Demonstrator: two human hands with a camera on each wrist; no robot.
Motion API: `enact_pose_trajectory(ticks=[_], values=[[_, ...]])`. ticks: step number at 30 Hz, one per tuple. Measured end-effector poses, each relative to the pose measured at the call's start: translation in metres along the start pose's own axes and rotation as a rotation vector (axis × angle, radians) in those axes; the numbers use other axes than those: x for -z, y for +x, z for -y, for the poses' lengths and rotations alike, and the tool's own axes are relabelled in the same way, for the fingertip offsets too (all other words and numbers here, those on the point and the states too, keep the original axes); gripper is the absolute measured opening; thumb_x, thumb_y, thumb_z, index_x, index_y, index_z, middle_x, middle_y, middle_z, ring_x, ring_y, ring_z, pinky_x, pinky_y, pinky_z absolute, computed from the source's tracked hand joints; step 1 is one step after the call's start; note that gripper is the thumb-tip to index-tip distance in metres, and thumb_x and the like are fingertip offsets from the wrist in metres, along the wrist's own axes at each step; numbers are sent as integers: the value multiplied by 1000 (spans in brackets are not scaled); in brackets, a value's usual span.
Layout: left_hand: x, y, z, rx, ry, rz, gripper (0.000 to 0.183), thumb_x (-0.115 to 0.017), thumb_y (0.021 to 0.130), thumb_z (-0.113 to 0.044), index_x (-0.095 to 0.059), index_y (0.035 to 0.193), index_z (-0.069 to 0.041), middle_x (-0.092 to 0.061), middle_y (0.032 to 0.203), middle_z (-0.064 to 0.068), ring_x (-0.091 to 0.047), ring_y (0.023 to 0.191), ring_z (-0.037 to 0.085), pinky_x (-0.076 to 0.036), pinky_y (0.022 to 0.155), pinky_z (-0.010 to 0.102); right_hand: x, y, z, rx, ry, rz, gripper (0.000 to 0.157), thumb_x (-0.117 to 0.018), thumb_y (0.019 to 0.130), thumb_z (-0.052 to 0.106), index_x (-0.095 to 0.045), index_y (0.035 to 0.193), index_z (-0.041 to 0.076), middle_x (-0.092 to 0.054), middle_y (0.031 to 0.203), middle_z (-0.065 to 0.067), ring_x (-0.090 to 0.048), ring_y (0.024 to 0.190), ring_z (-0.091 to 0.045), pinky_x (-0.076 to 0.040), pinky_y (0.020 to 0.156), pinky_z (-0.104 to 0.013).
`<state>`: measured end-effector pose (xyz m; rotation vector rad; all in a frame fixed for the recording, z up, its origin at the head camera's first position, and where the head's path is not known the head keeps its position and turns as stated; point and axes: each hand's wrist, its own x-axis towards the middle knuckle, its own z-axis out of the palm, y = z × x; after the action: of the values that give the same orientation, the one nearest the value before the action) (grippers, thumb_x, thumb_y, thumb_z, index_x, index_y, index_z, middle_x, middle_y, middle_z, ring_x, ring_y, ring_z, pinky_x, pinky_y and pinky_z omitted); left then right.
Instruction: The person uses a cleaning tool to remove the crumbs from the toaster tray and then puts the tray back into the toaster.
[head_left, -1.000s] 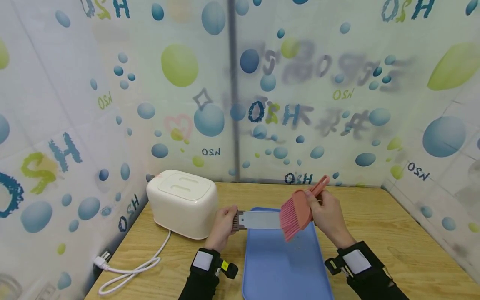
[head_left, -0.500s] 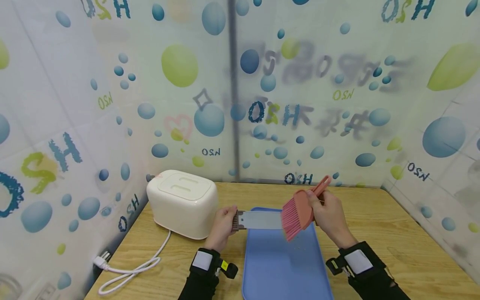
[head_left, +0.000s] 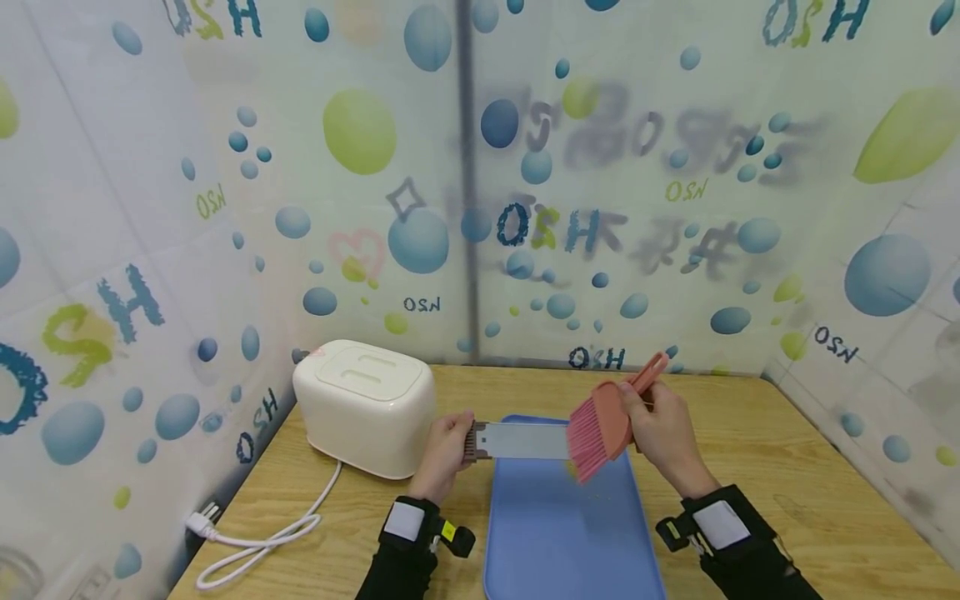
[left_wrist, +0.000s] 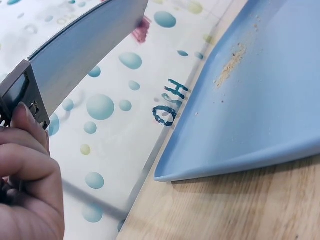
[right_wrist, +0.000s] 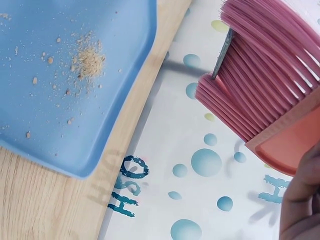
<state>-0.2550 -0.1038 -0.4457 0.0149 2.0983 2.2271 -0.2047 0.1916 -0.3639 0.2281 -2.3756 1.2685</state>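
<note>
My left hand (head_left: 444, 450) pinches the grey-brown end of a flat metal crumb tray (head_left: 523, 440), which extends to the right above the blue tray (head_left: 573, 537). My right hand (head_left: 666, 435) grips the handle of a small coral brush (head_left: 609, 417), its pink bristles pointing down and left. In the right wrist view, the bristles (right_wrist: 265, 70) straddle the crumb tray's far end. Below, a heap of pale crumbs (right_wrist: 90, 61) lies on the blue tray, with loose bits scattered round it. The left wrist view shows the crumb tray (left_wrist: 90, 47) from underneath.
A white toaster (head_left: 363, 408) with a lid on top stands left of my left hand. Its white cord (head_left: 277, 537) and plug lie coiled at the table's left edge. Patterned curtains (head_left: 622, 275) hang behind and beside the wooden table (head_left: 757, 450).
My right hand and the brush have shifted slightly right along the crumb tray, toward its far end, uncovering more metal. My left hand has stayed in place.
</note>
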Motion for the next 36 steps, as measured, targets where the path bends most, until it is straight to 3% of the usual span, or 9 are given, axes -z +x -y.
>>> enact_pose_trajectory(ticks=[25,36], values=[[-1,-2,0,0,-30,15,40,-45,110,-31,-67,105,2,-64,77,1,-62,63,9,-48,58,23,6,-2,-2,-12,-32,-17,39,-48,109,26,-57,120,-10,-63,76,-13,-50,42,-16,-45,40,-29],[-2,-3,2,-10,-11,12,40,-45,110,-29,-68,103,2,-64,73,0,-60,60,8,-45,55,22,7,-5,-1,-11,-2,-15,36,-48,109,25,-58,119,-9,-64,75,-14,-52,43,-23,-45,40,-30]])
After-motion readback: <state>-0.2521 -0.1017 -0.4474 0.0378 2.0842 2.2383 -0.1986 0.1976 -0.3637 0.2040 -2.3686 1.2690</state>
